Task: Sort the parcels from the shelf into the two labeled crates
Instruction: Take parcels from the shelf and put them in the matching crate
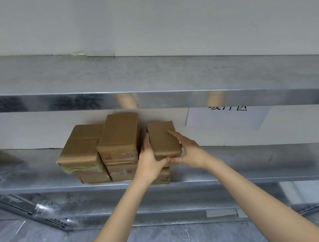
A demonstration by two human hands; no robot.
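Several brown taped cardboard parcels stand in stacks on the middle metal shelf (44,181). The rightmost top parcel (161,138) is held between both hands: my left hand (148,160) grips its left side and front corner, and my right hand (190,149) lies on its right side with fingers across the top. My thumbs meet under its front edge. To its left stand a taller parcel (119,137) and a wider parcel (81,145), each on top of other parcels. A lower parcel (164,176) lies beneath the held one. No crates are in view.
An upper metal shelf (152,94) hangs just above the parcels. A white paper sign (228,118) with dark characters is stuck on the wall to the right. A lower shelf rail (143,215) and a grey floor (165,240) lie below.
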